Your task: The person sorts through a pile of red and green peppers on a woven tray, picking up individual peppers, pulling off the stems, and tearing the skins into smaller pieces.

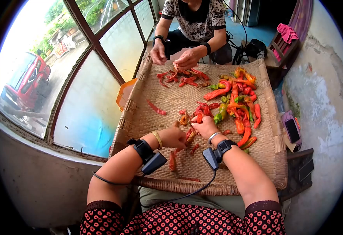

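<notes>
My left hand (171,138) is curled over the woven tray (140,125), its fingertips closed at a red-and-yellow chili pepper (190,136). Just right of it, my right hand (206,127) pinches a red chili pepper (199,117) between thumb and fingers. Small red pepper pieces (172,161) lie below my left hand. More torn red pieces (204,107) sit beyond my right hand. A pile of whole red, orange and green peppers (236,98) covers the tray's right side. My fingers partly hide what they grip.
Across the tray, another person's hands (187,58) work over a heap of red pepper pieces (185,79). An orange container (125,94) stands beyond the tray's left edge, beside the window. A wooden chair (279,51) is at the back right. Cables hang from both my wrist devices.
</notes>
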Motion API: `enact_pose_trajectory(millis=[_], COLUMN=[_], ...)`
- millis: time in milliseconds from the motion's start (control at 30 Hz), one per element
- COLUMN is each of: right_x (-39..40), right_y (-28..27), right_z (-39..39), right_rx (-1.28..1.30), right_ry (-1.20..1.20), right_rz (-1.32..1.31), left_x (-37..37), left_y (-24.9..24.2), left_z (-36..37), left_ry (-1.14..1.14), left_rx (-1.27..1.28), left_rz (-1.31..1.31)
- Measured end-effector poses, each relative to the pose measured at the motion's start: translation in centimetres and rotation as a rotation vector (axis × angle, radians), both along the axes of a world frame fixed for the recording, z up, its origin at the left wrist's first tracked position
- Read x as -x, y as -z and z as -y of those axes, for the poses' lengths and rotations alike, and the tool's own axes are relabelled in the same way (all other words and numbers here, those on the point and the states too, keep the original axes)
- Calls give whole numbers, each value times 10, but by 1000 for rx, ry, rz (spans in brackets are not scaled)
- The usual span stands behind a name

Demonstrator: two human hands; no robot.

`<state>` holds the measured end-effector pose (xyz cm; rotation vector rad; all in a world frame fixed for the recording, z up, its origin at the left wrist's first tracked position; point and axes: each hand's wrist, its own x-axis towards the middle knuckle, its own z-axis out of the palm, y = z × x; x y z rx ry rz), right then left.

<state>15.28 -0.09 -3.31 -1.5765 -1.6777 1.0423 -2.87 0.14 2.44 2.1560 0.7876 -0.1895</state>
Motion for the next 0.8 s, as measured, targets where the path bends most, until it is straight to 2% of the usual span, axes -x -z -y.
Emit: enact_pose_trajectory(millis=[67,100,167,233,367,433,500,567,633,700,733,767,800], right_x=[0,1,3,4,6,5,1,1,3,4,4,3,2], right_y=[-3,-10,-25,-29,-33,-30,-19,-16,-15,-11,-12,-12,-11], right_z=[-3,-2,-2,-3,-1,2,5,4,6,3,2,4,3], right_rx=[213,212,245,255,395,451,405,387,324,303,324,351,397], right_ry=[145,139,217,207,109,72,45,50,51,48,61,81,90], right_rz=[-401,-399,-615,-643,-458,-360,-280,-272,-227,-216,-251,-287,-328], left_x=[3,4,8,9,25,41,56,73,98,119,127,129,127], left_y=[-9,-18,-26,-46,-66,-65,-63,-59,-55,-53,-51,-44,-38], left_z=[-9,-12,-18,-18,-28,-37,-45,-50,-59,-67,-70,-72,-73], left_ry=[-238,-319,-346,-378,-512,-690,-947,-1155,-1209,-1259,-1273,-1269,-1164], left_rx=[-117,-146,-252,-304,-449,-483,-629,-1034,-1261,-1349,-1306,-1295,-1451], left_rz=[100,107,197,180,218,338,493,490,456,398,239,238,183])
